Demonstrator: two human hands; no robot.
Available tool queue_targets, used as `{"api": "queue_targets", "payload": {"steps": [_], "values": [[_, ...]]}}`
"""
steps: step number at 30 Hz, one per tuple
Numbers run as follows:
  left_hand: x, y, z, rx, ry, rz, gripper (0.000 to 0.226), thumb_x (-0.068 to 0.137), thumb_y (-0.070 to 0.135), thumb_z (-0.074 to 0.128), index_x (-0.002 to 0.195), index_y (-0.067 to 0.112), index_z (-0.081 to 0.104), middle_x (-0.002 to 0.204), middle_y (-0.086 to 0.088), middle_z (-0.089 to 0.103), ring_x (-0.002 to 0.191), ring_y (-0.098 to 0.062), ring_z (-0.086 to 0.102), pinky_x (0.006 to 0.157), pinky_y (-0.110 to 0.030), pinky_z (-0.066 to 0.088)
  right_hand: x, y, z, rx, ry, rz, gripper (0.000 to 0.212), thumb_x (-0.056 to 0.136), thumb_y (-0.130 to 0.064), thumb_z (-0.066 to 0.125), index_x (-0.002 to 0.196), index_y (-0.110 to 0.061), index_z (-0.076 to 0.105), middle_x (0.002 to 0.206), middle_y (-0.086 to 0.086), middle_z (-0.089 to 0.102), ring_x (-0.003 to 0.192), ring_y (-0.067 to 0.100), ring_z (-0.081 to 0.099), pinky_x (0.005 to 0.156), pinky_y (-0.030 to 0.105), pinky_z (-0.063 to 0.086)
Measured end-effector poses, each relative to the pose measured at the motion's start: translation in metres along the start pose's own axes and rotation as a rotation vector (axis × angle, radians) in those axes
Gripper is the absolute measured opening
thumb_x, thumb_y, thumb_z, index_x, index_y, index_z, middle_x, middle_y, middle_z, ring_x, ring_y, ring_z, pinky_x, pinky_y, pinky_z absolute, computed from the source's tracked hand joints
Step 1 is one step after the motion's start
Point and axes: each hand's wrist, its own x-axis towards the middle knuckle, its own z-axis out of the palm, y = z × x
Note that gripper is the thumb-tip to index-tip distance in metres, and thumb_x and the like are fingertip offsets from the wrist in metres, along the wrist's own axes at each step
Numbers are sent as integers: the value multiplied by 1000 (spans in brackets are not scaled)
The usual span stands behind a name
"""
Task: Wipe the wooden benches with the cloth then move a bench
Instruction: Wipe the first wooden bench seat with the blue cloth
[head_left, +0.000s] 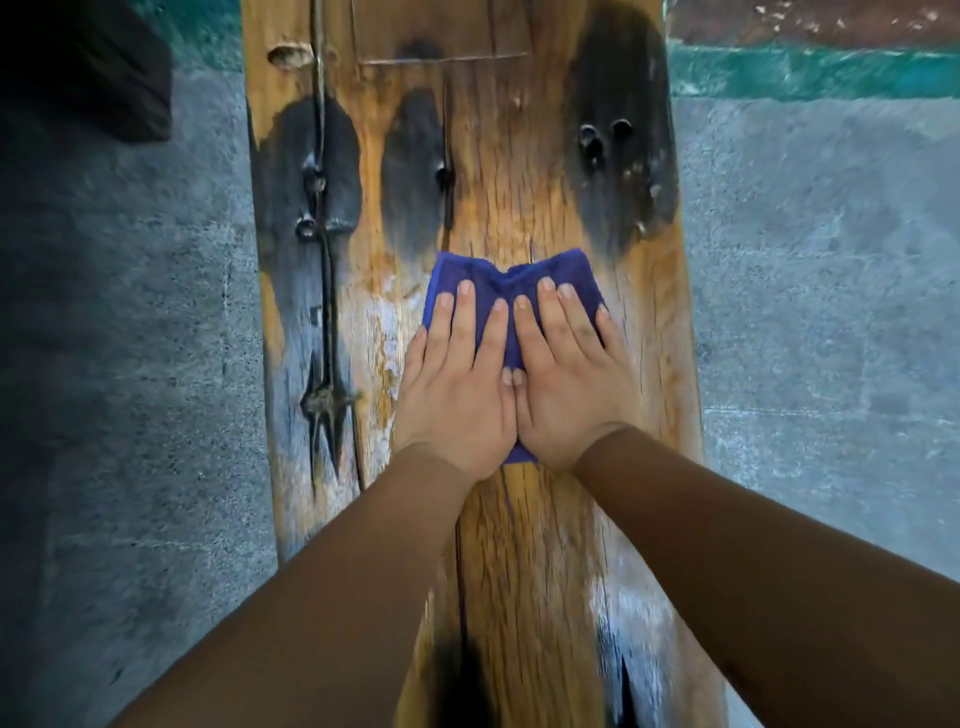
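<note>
Both sleeved arms reach out along the bench (519, 545), whose long axis runs straight away from the camera. Left hand (457, 384) and right hand (566, 384) press flat, fingers straight, side by side on the blue cloth (498, 283) midway between the bench's long edges.

Bench (519, 545) runs bottom to top through frame centre, floor (805, 312) on both sides. Cloth (498, 283) lies on bench mid-frame. Left hand (454, 384) and right hand (566, 379) lie flat on cloth, side by side, thumbs touching.

Both arms wear snug brown sleeves ending at the wrists; left hand (453, 387) and right hand (569, 379) are bare.
</note>
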Motion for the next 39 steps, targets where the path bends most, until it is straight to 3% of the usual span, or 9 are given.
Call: {"api": "queue_targets", "payload": {"steps": [17, 28, 34, 39], "values": [[32, -4, -9, -74, -31, -5, 62, 96, 40, 29, 154, 19, 20, 162, -12, 10, 150, -29, 8, 118, -47, 14, 27, 2, -13, 11, 142, 13, 59, 97, -40, 28, 144, -12, 46, 153, 11, 39, 143, 25, 34, 116, 44, 23], [28, -3, -6, -73, -19, -11, 62, 97, 43, 22, 155, 22, 14, 163, -11, 7, 150, -27, 5, 120, -46, 12, 24, 3, -12, 39, 132, 4, 58, 97, -40, 30, 146, -12, 43, 153, 12, 38, 144, 25, 32, 118, 42, 16], [27, -2, -7, -11, -13, -21, 63, 97, 45, 8, 155, 22, 6, 164, -9, 2, 150, -25, -1, 120, -44, 6, 19, 0, -11, 23, 140, 37, 58, 97, -41, 29, 146, -14, 43, 151, 10, 43, 142, 26, 35, 117, 41, 16], [18, -3, -11, 12, -46, 5, 65, 95, 46, 2, 156, 22, 4, 164, -6, -3, 150, -24, -5, 121, -42, 3, 8, -4, -12, 30, 58, 62, 64, 95, -44, 22, 151, -17, 32, 158, 6, 31, 147, 21, 22, 118, 40, 11]]}}
